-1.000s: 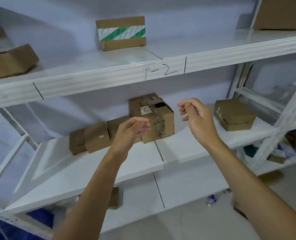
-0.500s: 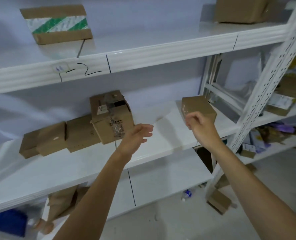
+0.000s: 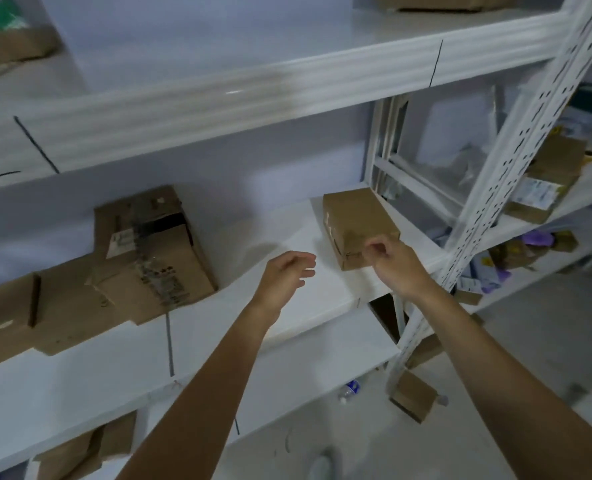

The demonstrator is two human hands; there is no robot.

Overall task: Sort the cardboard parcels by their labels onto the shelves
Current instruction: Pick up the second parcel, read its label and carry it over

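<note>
The right hand's grip [image 3: 396, 263] is curled at the near corner of the small parcel [image 3: 358, 225] — a second ago it hung well short, so a pickup looks underway, though a firm pinch can't be confirmed. The left hand [image 3: 284, 280], fingers spread and empty, hovers just left of that parcel on the middle shelf [image 3: 253, 327] — the larger taped parcel [image 3: 149, 247] lies farther left.

Dim, cool bluish indoor light | faint glare streak on upper shelf edge [image 3: 234, 92] | soft shadow on middle shelf [image 3: 253, 251] beside torn parcel [image 3: 149, 247] | motion blur throughout, heaviest upper left | wide-angle bowing of perforated upright [image 3: 516, 140] at right edge
</note>
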